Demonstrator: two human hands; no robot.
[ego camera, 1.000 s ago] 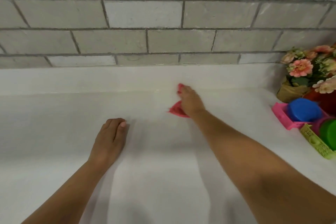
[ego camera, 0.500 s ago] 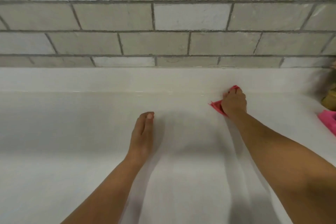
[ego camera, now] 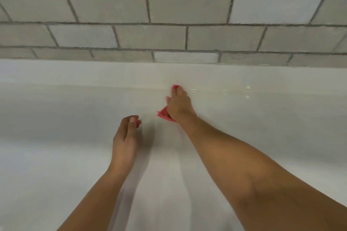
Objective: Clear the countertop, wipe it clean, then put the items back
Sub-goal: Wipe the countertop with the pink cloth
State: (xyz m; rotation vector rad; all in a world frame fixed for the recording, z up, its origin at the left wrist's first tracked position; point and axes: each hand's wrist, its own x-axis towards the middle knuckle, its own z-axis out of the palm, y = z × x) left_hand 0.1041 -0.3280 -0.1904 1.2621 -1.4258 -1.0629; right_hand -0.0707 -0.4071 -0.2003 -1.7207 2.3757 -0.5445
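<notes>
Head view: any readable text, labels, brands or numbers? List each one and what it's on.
None readable. The red cloth under the right hand, the left hand, the white countertop and the grey tile wall show no print, label or number.

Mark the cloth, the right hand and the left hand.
cloth (ego camera: 164, 115), head view, corner beside the wrist.
right hand (ego camera: 179, 106), head view, back of hand.
left hand (ego camera: 124, 138), head view, back of hand.
</notes>
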